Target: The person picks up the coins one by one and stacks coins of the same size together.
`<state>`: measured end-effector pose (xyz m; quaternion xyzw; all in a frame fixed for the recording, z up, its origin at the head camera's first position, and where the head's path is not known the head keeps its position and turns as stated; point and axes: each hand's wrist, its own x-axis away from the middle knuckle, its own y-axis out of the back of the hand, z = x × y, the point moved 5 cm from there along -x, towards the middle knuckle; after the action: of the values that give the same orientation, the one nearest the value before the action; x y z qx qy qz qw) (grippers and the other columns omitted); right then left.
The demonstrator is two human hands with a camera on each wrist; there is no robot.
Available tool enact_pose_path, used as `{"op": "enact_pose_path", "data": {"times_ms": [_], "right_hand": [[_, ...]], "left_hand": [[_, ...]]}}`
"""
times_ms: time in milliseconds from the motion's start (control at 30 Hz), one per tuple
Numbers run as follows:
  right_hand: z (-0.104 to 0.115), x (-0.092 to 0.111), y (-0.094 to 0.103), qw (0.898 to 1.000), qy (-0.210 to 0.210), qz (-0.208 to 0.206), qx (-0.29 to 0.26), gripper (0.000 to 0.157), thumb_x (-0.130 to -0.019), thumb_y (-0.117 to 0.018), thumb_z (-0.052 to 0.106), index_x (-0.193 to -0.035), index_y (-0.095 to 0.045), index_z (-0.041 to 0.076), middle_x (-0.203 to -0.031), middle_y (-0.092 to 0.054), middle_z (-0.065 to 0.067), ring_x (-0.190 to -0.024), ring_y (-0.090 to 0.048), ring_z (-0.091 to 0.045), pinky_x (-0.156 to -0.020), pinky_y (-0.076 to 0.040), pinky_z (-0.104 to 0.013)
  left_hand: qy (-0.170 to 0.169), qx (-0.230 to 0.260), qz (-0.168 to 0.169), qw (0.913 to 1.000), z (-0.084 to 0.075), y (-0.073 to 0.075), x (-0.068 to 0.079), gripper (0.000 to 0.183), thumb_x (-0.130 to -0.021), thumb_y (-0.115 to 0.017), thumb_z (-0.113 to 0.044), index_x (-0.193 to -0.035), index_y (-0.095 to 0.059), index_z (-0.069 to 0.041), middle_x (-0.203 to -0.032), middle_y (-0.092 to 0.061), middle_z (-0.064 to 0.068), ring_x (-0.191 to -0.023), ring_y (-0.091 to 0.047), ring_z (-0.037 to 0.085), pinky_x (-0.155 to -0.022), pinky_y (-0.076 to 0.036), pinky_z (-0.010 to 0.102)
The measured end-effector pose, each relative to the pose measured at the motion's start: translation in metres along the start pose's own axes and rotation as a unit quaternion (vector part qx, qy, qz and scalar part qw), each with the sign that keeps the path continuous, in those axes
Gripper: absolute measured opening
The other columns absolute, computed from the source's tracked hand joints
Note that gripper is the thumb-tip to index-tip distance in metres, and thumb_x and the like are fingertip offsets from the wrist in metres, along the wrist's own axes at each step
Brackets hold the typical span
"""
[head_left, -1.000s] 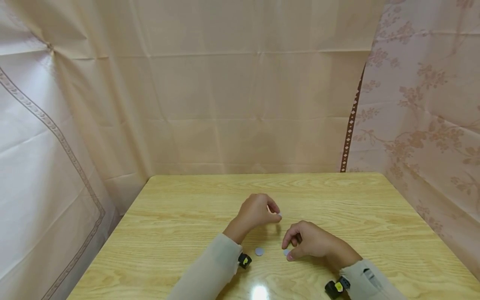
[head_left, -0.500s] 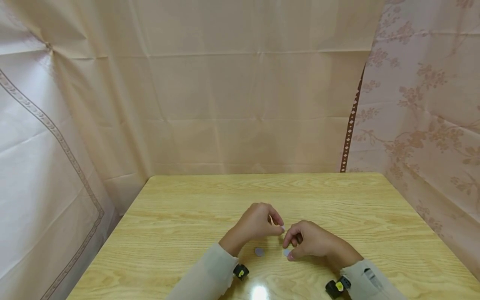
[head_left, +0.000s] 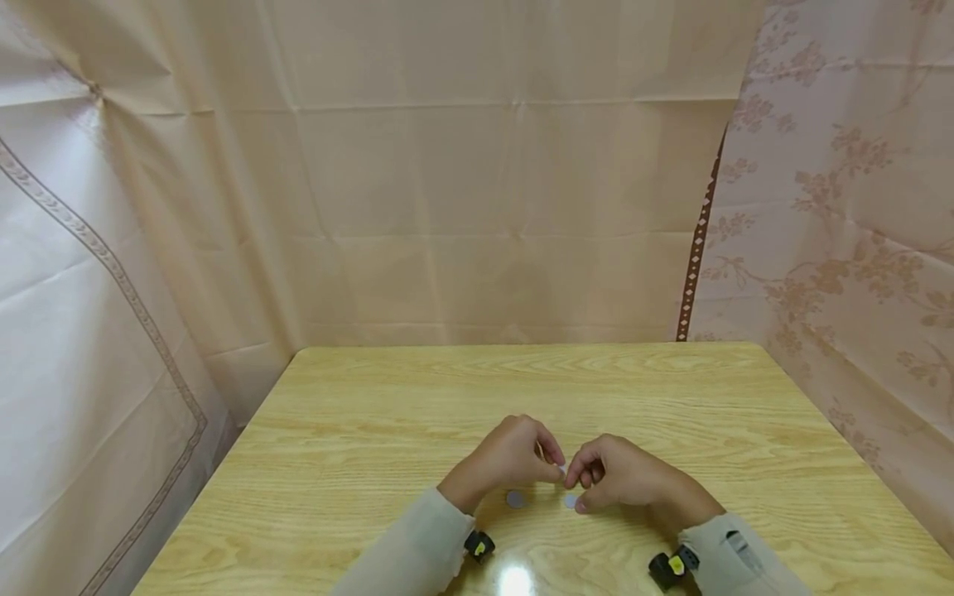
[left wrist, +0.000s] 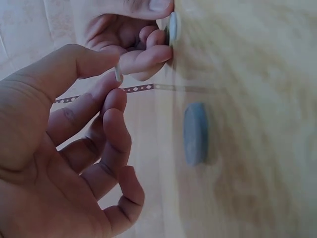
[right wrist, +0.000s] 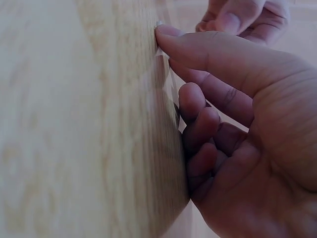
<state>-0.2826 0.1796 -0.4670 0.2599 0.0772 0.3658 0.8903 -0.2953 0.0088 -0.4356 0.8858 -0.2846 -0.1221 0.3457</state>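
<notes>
My left hand (head_left: pixel 514 454) pinches a small pale disc (left wrist: pixel 118 74) on edge between thumb and index fingertip, its other fingers loosely curled. Close on its right, my right hand (head_left: pixel 626 473) is low over the table, with thumb and index finger at opposite sides of a second pale disc (head_left: pixel 570 501) lying flat. In the left wrist view that disc (left wrist: pixel 173 27) shows between the two fingertips. A third disc (head_left: pixel 515 499), blue-grey and round-edged in the left wrist view, lies flat below the left hand. The right wrist view hides most of the disc behind the thumb.
The wood-grain table (head_left: pixel 358 414) runs back to a beige curtain (head_left: pixel 477 207). Patterned cloth (head_left: pixel 857 248) hangs on the right and white cloth (head_left: pixel 89 372) on the left. Each wrist wears a small black camera (head_left: pixel 479 545). A light reflection shines near the front.
My left hand has come down toward me and slightly right with its disc, closing on the right hand. The right hand has barely shifted; both discs on the table stay in place.
</notes>
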Motion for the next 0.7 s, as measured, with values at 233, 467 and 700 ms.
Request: {"op": "enact_pose_path", "data": {"times_ms": [233, 467, 700], "right_hand": [[-0.001, -0.001, 0.001, 1.000, -0.008, -0.002, -0.004, 0.019, -0.082, -0.087, 0.015, -0.098, -0.077, 0.012, -0.078, -0.062, -0.002, -0.064, -0.049, -0.005, -0.057, -0.043, -0.019], [0.003, -0.001, 0.000, 1.000, -0.015, -0.005, -0.011, 0.018, -0.081, -0.087, 0.012, -0.091, -0.074, 0.005, -0.074, -0.062, -0.002, -0.062, -0.050, -0.003, -0.055, -0.041, -0.017], [0.003, -0.001, 0.000, 1.000, -0.010, -0.008, -0.009, 0.020, -0.081, -0.088, 0.012, -0.089, -0.072, 0.003, -0.073, -0.063, -0.001, -0.062, -0.051, -0.003, -0.055, -0.042, -0.017]], "left_hand": [[0.039, 0.008, 0.023, 0.9989, 0.001, -0.011, 0.002, 0.012, -0.080, -0.088, -0.011, -0.074, -0.079, -0.016, -0.068, -0.069, -0.011, -0.059, -0.060, 0.006, -0.056, -0.051, 0.022], [0.051, -0.040, 0.024, 0.9976, -0.001, -0.017, 0.001, 0.016, -0.077, -0.090, -0.014, -0.070, -0.077, -0.020, -0.064, -0.068, -0.014, -0.058, -0.059, 0.005, -0.055, -0.050, 0.021], [0.060, -0.067, 0.030, 0.9955, -0.001, -0.023, 0.000, 0.018, -0.076, -0.092, -0.017, -0.069, -0.077, -0.022, -0.064, -0.067, -0.017, -0.058, -0.058, 0.004, -0.055, -0.049, 0.021]]}}
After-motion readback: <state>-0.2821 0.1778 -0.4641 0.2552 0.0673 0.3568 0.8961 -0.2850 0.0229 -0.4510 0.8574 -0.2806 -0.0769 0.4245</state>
